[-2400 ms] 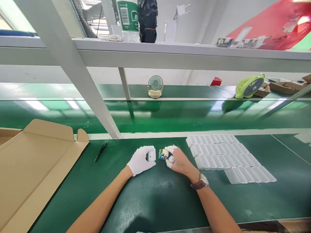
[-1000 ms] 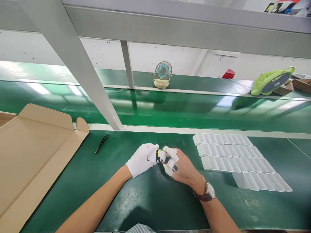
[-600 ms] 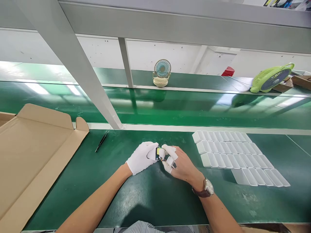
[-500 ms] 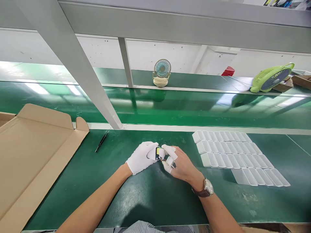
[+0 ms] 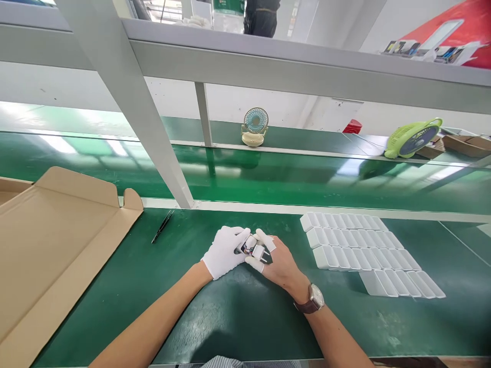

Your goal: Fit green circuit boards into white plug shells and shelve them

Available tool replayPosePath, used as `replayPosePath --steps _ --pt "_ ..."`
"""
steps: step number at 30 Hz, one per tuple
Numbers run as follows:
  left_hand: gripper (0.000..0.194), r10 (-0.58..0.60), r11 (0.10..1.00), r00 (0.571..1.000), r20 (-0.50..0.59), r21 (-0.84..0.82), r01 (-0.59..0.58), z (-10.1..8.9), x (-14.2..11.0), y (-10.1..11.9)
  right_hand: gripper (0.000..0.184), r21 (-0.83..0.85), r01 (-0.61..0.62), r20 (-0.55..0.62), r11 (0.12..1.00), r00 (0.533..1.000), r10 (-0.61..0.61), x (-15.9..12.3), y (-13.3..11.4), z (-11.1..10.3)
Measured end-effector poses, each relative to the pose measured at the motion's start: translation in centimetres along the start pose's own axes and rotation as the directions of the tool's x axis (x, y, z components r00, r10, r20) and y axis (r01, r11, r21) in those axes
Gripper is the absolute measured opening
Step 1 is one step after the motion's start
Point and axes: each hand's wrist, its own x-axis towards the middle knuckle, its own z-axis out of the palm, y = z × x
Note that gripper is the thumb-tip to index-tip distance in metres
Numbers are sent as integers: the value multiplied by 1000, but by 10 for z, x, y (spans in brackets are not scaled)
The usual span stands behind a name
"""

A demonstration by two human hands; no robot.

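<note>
My left hand (image 5: 224,252), in a white glove, is closed around a small white plastic housing (image 5: 250,244) just above the green bench mat (image 5: 230,317). My right hand (image 5: 276,260), bare with white finger cots and a wristwatch, pinches a white plug piece (image 5: 258,252) with metal prongs against the open end of that housing. A bit of circuit board with red wiring (image 5: 248,249) shows between the two parts. Both hands touch each other at the middle of the bench.
Rows of white plastic housings (image 5: 360,250) lie to the right of my hands. A flattened cardboard box (image 5: 49,245) covers the left side, with black tweezers (image 5: 162,226) beside it. Behind run a green conveyor belt (image 5: 268,176), a slanted grey post (image 5: 130,102), and two small fans (image 5: 254,125).
The separate housing and circuit board have come together. My right hand has pushed the plug piece into the housing, so less of the board shows. The view has tilted up slightly.
</note>
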Motion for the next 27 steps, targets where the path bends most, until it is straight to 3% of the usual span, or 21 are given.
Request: replayPosePath --steps 2,5,11,16,21,24,27 --pt "22 -12 997 1000 19 -73 14 3 -4 -3 91 9 -43 -13 999 999 43 0 0 -2" --pt "41 -91 969 996 -9 -230 86 6 -11 -11 96 14 -35 16 999 999 34 0 5 -6" --pt "40 -265 887 961 75 -371 274 -2 -14 -12 62 74 67 122 995 990 -76 7 21 -6" --pt "53 -287 850 956 69 -441 287 0 -13 -10 71 146 154 101 977 980 -170 8 29 -2" --pt "40 -295 801 953 69 -526 286 5 -13 -8 46 68 219 2 973 976 -220 4 37 14" --pt "39 -332 766 941 66 -563 309 9 -14 -10 47 13 300 -4 954 954 -300 3 36 19" --pt "50 -344 686 936 72 -661 304 13 -15 -16 47 21 324 -18 946 946 -323 2 31 18"
